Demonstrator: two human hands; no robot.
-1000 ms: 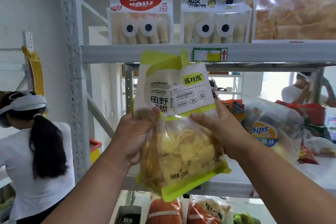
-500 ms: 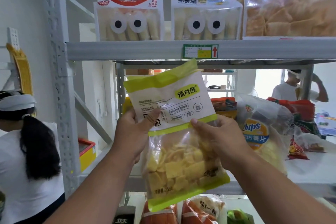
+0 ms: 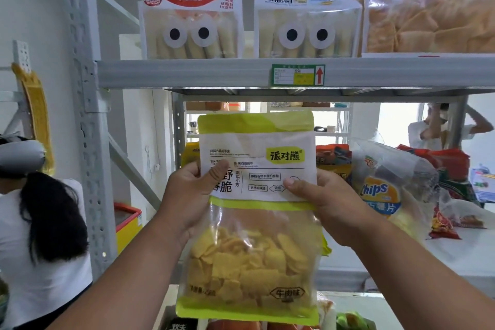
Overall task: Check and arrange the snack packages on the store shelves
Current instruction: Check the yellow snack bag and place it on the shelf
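Squarely in the middle of the view hangs the snack bag [image 3: 254, 217], upright and facing the camera: a lime-green band across its top, a white label panel with black print and a green-yellow brand patch at its 2 o'clock corner, then a clear window through which yellow square crisps show piled in the lower half, and a lime strip along the bottom. It is held in the air in front of the grey shelf rack [image 3: 187, 73], below the upper shelf edge and its green price tag [image 3: 297, 74]. The left hand [image 3: 187, 195] grips the bag's edge at 9 o'clock, thumb pressed flat on the white panel and the other fingers curled behind, out of sight. The right hand [image 3: 325, 201] clamps the edge at 3 o'clock the same way, thumb tip on the label, fingers probably wrapped round the back. At 12 o'clock two bread-roll packs with cartoon eyes [image 3: 191, 8] stand on the upper shelf. A chips bag [image 3: 385, 185] lies tilted at 3 o'clock on the lower shelf.
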